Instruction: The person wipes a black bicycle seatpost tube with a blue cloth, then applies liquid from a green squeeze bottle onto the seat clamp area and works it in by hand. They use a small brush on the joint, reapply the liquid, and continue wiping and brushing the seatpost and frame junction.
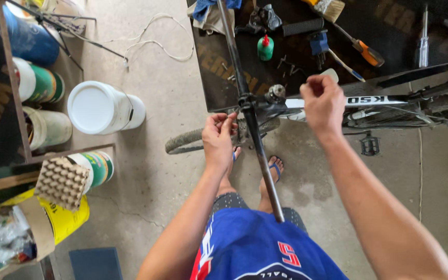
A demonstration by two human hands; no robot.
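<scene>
A black bicycle stands in front of me, its handlebar [250, 111] running from near my waist up across the view and its frame [379, 101] stretching right. My left hand [219, 137] is pinched shut on a thin cable or small part beside the stem clamp [247, 98]. My right hand [322, 101] hovers just right of the headset top [276, 92], fingers curled together around something too small to make out. The front tyre [187, 141] shows below the bar.
A dark mat [219, 83] on the concrete floor holds a green bottle [265, 47], screwdrivers [366, 52], a brush and a black grip. At left stand a white bucket [102, 108], paint cans [40, 83], an egg tray [62, 181] and a shelf. A pedal [370, 145] sticks out at right.
</scene>
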